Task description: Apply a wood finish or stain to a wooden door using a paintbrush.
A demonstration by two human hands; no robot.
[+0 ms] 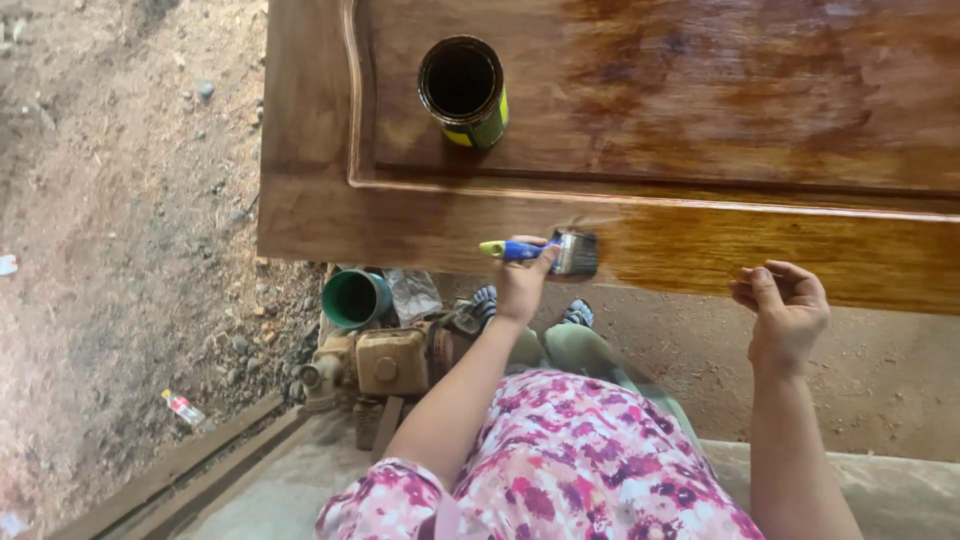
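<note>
My left hand (522,282) grips a paintbrush (562,251) with a blue and yellow handle. Its bristles press on the near rail of a large wooden door panel (720,110) lying flat in front of me. The wood to the right of the brush is glossy and darker; to the left it looks dull. My right hand (786,312) hovers at the panel's near edge, fingers loosely curled, holding nothing. An open round tin (464,92) with a yellow and green label stands on the panel at the upper left of the brush.
Below the panel's near edge sit a green cylindrical container (355,298), a crumpled plastic bag (412,292) and a rusty small engine (388,362). A small bottle (183,407) lies on the dirt ground at left. Wooden planks (190,465) run along the lower left.
</note>
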